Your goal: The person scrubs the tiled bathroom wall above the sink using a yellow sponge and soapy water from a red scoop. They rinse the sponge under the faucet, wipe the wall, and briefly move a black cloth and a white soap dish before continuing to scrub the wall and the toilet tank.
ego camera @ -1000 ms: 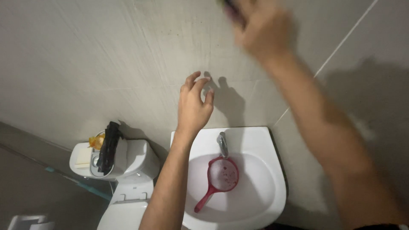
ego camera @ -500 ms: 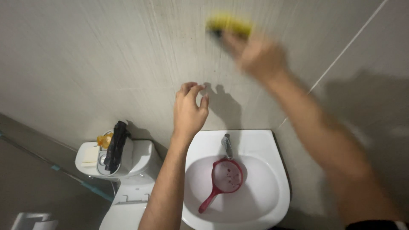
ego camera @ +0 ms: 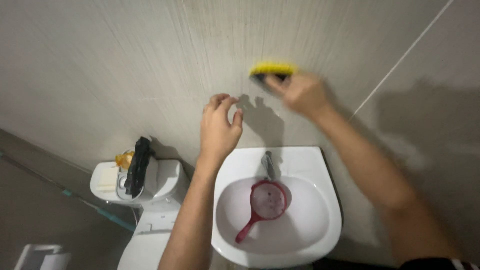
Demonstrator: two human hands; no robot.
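Right hand, motion-blurred, grips yellow scrub brush against tiled wall; bristles indistinct. Left hand fingers loosely curled, empty, above white basin.

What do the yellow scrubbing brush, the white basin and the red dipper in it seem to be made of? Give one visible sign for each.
Yellow scrubbing brush: probably plastic, judging by its bright uniform colour; motion blur hides detail.
White basin: likely glazed ceramic, with a smooth, glossy, thick rounded rim.
Red dipper: likely plastic, going by its even red colour and its bowl and handle moulded as one piece.
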